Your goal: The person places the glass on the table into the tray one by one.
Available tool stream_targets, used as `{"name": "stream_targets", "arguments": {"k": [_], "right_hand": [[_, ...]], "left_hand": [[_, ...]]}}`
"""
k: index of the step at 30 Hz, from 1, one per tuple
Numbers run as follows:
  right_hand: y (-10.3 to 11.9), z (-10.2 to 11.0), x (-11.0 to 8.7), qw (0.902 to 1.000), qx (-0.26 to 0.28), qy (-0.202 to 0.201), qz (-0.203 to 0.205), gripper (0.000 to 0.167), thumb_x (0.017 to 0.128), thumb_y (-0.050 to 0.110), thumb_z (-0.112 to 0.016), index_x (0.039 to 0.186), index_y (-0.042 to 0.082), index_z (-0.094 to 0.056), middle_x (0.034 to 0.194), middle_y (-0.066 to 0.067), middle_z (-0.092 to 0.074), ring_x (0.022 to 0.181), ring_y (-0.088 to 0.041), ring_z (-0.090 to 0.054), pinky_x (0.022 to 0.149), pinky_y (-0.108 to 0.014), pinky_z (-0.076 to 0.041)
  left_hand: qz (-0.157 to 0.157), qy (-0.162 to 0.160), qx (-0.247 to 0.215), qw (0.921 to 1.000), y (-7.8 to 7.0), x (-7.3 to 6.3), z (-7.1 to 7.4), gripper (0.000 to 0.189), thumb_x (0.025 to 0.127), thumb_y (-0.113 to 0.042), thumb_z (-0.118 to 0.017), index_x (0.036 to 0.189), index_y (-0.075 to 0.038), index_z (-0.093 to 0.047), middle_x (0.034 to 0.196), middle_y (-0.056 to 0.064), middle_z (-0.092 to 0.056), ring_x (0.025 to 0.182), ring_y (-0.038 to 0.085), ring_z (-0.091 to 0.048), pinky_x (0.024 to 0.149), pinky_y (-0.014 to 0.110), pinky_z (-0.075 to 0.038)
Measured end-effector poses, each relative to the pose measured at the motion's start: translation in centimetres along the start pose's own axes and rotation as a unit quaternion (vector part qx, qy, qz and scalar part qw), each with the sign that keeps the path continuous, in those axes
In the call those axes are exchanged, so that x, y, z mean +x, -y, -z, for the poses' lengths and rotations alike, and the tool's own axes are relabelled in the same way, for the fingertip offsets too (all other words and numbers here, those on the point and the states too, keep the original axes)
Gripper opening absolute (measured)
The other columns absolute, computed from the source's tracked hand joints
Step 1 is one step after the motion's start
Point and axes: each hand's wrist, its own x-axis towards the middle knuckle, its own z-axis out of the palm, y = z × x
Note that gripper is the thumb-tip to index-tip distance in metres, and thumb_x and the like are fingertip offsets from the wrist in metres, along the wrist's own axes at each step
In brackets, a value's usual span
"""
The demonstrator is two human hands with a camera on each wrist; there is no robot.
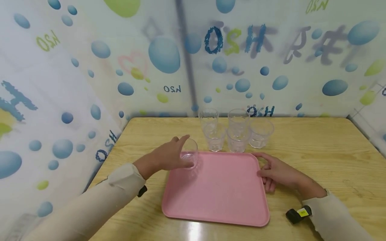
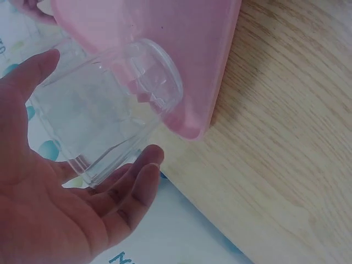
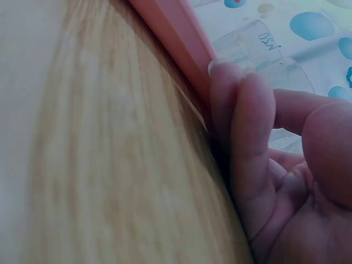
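Observation:
In the head view my left hand (image 1: 169, 155) holds a clear cup (image 1: 193, 149) over the far left corner of a pink tray (image 1: 217, 190). The left wrist view shows the thumb on one side of the cup (image 2: 93, 115) and the fingers curled round the other, its base toward the tray (image 2: 192, 129). My right hand (image 1: 280, 174) grips the tray's right edge near the far corner. Its thumb lies at the rim and its index finger reaches along the corner. In the right wrist view, curled fingers (image 3: 253, 132) meet the tray's side (image 3: 181, 44).
Several clear cups (image 1: 238, 140) stand close together just behind the tray's far edge. The wooden table (image 1: 325, 160) meets a wall (image 1: 289, 90) with printed blue and green drops at the back and left. A black strap (image 1: 297, 214) is on the right wrist.

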Motion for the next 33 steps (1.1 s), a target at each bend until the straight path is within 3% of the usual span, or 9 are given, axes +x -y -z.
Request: {"name": "stream_targets", "arguments": {"k": [8,14,18,28,33], "right_hand": [[0.0,0.1,0.1,0.9999,0.012,0.005,0.001,0.076,0.101,0.012,-0.058,0.159,0.013,-0.010,0.073,-0.008,-0.063,0.051,-0.017,-0.066,0.052,-0.043,-0.058],[0.1,0.0,0.1,0.9998,0.019,0.009,0.001,0.076,0.100,0.012,-0.058,0.159,0.013,-0.009,0.072,-0.007,-0.062,0.051,-0.016,-0.066,0.051,-0.042,-0.058],[0.0,0.0,0.0,0.9998,0.016,0.008,0.004,0.076,0.100,0.011,-0.058,0.159,0.012,-0.010,0.072,-0.008,-0.062,0.051,-0.016,-0.066,0.050,-0.042,-0.057],[-0.4,-0.1,0.0,0.9999,0.011,0.004,0.000,0.073,0.101,0.012,-0.057,0.159,0.014,-0.012,0.074,-0.008,-0.064,0.052,-0.017,-0.066,0.052,-0.044,-0.058],[0.2,0.1,-0.2,1.0000,0.009,0.000,0.003,0.074,0.100,0.012,-0.058,0.159,0.014,-0.012,0.073,-0.007,-0.063,0.052,-0.017,-0.066,0.051,-0.041,-0.058]], "left_hand": [[-0.001,-0.009,0.001,1.0000,0.4,0.1,-0.2,0.101,0.086,-0.058,-0.069,0.161,-0.020,-0.013,0.149,0.025,-0.040,0.097,0.032,-0.067,0.089,0.050,-0.053],[-0.002,-0.028,0.042,0.9987,0.0,0.7,0.2,0.098,0.086,-0.075,-0.055,0.161,-0.023,-0.018,0.149,0.021,-0.043,0.124,0.041,-0.055,0.097,0.057,-0.048],[-0.002,-0.045,0.052,0.9976,-1.1,1.7,0.6,0.093,0.089,-0.076,-0.049,0.160,-0.024,-0.020,0.149,0.019,-0.043,0.132,0.042,-0.049,0.103,0.059,-0.043],[-0.021,-0.036,0.094,0.9947,-5.2,4.9,2.1,0.083,0.093,-0.060,-0.057,0.160,-0.027,-0.020,0.146,0.018,-0.045,0.125,0.040,-0.055,0.101,0.055,-0.047],[-0.021,-0.026,0.123,0.9919,-6.7,6.8,3.2,0.082,0.095,-0.057,-0.057,0.160,-0.024,-0.020,0.158,0.022,-0.034,0.125,0.040,-0.058,0.099,0.053,-0.049]]}}
